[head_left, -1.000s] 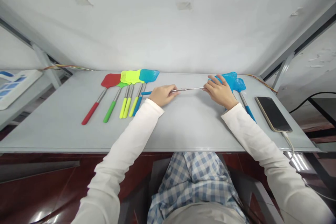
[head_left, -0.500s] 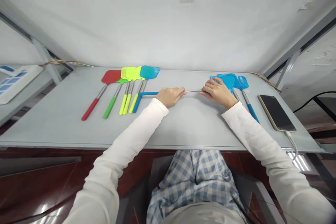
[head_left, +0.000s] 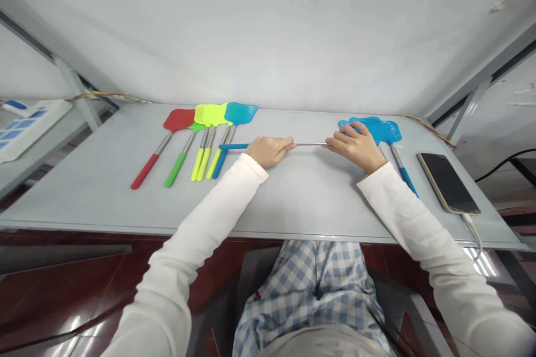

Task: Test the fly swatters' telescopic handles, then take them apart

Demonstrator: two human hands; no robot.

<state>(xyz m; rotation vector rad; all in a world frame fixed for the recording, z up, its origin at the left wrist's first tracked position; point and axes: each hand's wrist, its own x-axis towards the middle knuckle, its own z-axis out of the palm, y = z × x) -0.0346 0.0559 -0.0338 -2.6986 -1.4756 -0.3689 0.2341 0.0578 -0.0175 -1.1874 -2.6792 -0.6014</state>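
Observation:
A fly swatter (head_left: 310, 144) with a blue grip and a thin metal rod spans the space between my two hands. My left hand (head_left: 270, 150) is closed round its blue grip, whose end pokes out leftward over the other handles. My right hand (head_left: 354, 145) pinches the rod's other end, close to the swatter's head. Behind the right fingers, blue mesh heads overlap, so I cannot tell which belongs to the held swatter. More blue fly swatters (head_left: 391, 133) lie beneath and beside that hand, their handles pointing toward me.
On the left lie a red fly swatter (head_left: 144, 172), a green one (head_left: 176, 169), several yellow ones (head_left: 204, 164) and a blue one (head_left: 242, 113), heads overlapping. A phone (head_left: 449, 183) with a white cable rests at the right. A white wall (head_left: 268, 39) rises behind the grey table (head_left: 293, 206).
My right hand has shifted slightly right, and a little more of the metal rod shows between the hands. The whole view has tilted slightly. Both hands keep their hold.

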